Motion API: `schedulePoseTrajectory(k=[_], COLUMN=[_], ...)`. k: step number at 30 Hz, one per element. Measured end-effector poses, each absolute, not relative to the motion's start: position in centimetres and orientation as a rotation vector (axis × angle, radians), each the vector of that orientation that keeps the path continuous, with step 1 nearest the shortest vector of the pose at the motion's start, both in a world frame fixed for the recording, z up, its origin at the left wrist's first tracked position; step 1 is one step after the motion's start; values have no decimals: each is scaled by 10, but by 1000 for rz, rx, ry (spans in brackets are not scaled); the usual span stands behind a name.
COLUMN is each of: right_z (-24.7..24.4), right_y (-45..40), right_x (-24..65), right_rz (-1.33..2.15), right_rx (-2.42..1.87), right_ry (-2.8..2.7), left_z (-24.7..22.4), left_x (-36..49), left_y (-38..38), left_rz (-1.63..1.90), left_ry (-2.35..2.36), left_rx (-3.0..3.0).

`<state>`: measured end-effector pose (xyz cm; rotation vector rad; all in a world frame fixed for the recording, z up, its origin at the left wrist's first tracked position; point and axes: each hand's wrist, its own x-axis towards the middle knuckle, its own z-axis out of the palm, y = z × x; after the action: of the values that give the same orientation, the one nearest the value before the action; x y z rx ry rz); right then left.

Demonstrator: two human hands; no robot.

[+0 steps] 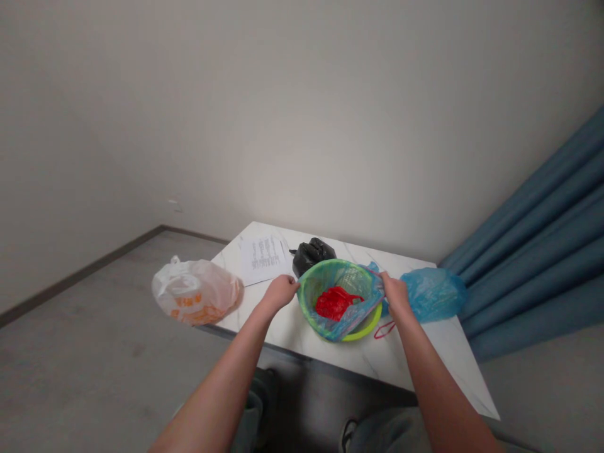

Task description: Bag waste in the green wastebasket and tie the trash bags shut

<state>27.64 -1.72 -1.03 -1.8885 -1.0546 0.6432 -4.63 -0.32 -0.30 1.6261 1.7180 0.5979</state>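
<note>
A yellow-green basket (367, 331) stands on the white table, lined in part by a thin blue plastic bag (346, 321). Inside lies a bright red plastic bag or bundle (336, 303). My left hand (283, 290) is closed in a pinch on the bag's edge at the basket's left rim. On the right side, my right hand (395, 292) grips the bag's edge, pulled up above the rim. A red drawstring loop (384, 329) hangs out below that hand. The basket's front right rim shows bare, outside the bag.
Behind the basket sits a black plastic bag (313, 253). Printed paper (263, 257) lies to its left. A white and orange plastic bag (195, 292) overhangs the table's left edge. Another blue plastic bag (434, 294) lies at right, near the blue curtain (542, 251). The wall borders the white table (465, 371).
</note>
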Motion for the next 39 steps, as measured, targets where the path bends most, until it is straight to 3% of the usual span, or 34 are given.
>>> schedulePoseTrajectory(k=[3, 6, 9, 12, 24, 31, 36, 39], right_z=[-1, 16, 33, 41, 16, -2, -26, -33], right_y=[-27, -47, -65, -72, -53, -26, -12, -11], right_x=[272, 264, 257, 255, 269, 292, 289, 285], right_rz=[828, 1224, 1682, 1839, 1400, 429, 574, 436], right_rx=[-1804, -1586, -1406, -1387, -1599, -1993, -2025, -1992], right_ry=[-1275, -1519, -1643, -1637, -1503, -1271, -1472, -1486], left_z=[0, -2, -3, -1, -5, -8, -17, -17], left_x=[-45, -42, -38, -33, -19, -17, -19, -20], left_y=[0, 3, 3, 1, 1, 4, 3, 4], left_rz=[762, 856, 860, 822, 671, 545, 567, 666], left_ry=[1722, 1667, 1532, 1388, 1284, 1417, 1451, 1477], left_rx=[1567, 1362, 1223, 1061, 849, 772, 922, 1025])
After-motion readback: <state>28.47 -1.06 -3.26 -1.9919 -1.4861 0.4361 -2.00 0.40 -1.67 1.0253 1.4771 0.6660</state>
